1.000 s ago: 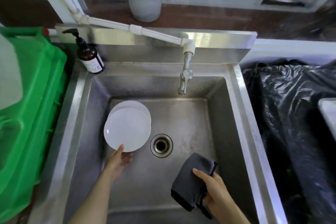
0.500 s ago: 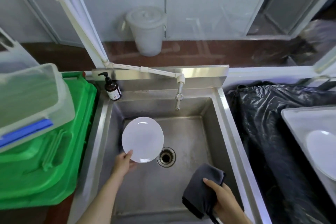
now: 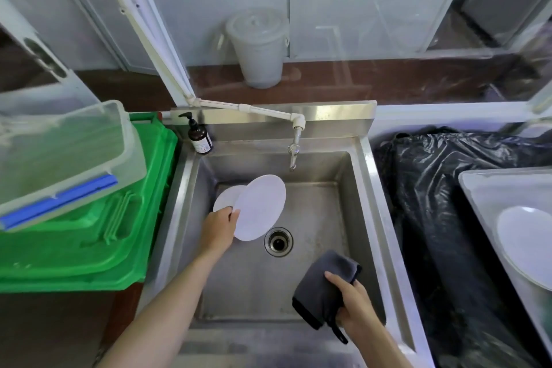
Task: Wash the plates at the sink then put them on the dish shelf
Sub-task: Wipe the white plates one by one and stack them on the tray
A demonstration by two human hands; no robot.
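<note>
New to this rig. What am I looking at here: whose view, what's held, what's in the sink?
No robot: one camera worn on a person's head looks down at their own two bare hands over a steel sink. The left hand grips the edge of a white plate, tilted up off a second plate lying in the basin. The right hand holds a dark cloth. No water is visibly running from the tap. A soap bottle stands at the back left corner. Another plate lies on a tray at the right.
</note>
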